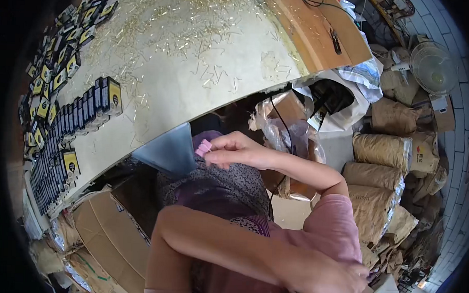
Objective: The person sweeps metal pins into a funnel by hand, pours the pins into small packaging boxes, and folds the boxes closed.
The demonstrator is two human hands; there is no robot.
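My right hand (pixel 234 150) pinches a small pink block-like piece (pixel 204 148) between thumb and fingers above my lap. Its exact kind is unclear. Beside it, a blue-grey sheet or tray (pixel 172 150) slopes from the table edge down toward my lap. My left arm crosses in front of my body. At its end my left hand (pixel 338 285) is curled in by the lower edge of my pink shirt (pixel 335 222), its fingers bent and partly hidden. What those fingers hold, if anything, cannot be made out.
Thin gold-coloured pieces (pixel 197 26) lie scattered over the pale table (pixel 179 93). Rows of small black-and-yellow boxes (pixel 86 108) line its left side. Brown sacks (pixel 379 151) are stacked at right, near a fan (pixel 432 68). Cardboard (pixel 110 235) lies at lower left.
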